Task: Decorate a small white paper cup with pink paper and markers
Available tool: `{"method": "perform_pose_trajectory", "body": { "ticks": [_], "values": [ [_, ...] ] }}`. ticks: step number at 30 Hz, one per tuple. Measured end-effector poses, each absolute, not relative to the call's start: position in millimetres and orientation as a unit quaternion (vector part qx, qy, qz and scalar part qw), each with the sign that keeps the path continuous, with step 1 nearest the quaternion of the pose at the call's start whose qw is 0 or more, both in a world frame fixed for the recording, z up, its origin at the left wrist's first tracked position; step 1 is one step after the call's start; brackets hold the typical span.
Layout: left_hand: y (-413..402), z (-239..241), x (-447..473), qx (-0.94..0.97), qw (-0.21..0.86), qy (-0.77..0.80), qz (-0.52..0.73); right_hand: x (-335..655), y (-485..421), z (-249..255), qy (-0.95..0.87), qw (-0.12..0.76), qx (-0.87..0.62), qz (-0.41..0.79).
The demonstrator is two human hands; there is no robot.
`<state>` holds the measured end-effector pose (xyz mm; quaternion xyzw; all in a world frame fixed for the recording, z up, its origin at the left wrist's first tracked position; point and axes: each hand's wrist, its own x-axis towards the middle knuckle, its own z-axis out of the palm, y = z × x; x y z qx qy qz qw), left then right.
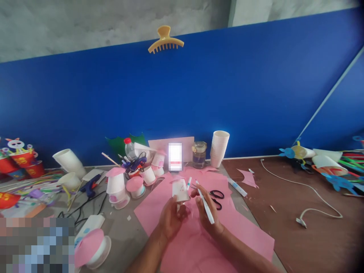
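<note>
Pink paper (241,235) spread over the table; above it, a paper cup in the left hand, a pen in the right.
Behind, right of centre: tall stack of white paper cups (220,149), nested one inside another. Just left of it, a lidded glass jar (199,154), contents unclear. Further left, a clear bottle (130,151) with red cap. Left hand (170,217) pinches the paper cup (180,192) low, thumb on the near side; faint marks on cup wall, inside not visible. Right hand (209,214) pinches the white pen (206,204) between thumb and fingers, upper end just beside cup.
</note>
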<state>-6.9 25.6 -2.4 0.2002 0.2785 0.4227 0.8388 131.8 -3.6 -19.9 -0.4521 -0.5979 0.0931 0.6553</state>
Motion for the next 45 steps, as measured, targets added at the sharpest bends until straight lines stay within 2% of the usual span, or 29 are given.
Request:
{"method": "perform_pose_trajectory", "body": {
  "ticks": [8,21,30,45],
  "values": [
    [27,1,-9,0.208,0.841,0.277,0.416,127,-2,-36,-0.619,0.642,-0.449,0.063],
    [29,0,-7,0.177,0.836,0.296,0.425,130,-9,-20,-0.673,0.602,-0.43,0.004],
    [30,-2,-10,0.167,0.836,0.296,0.43,131,-5,-27,-0.692,0.578,-0.43,-0.052],
    [32,1,-7,0.139,0.842,0.299,0.427,133,-6,-22,-0.702,0.558,-0.436,-0.078]
  ]
}}
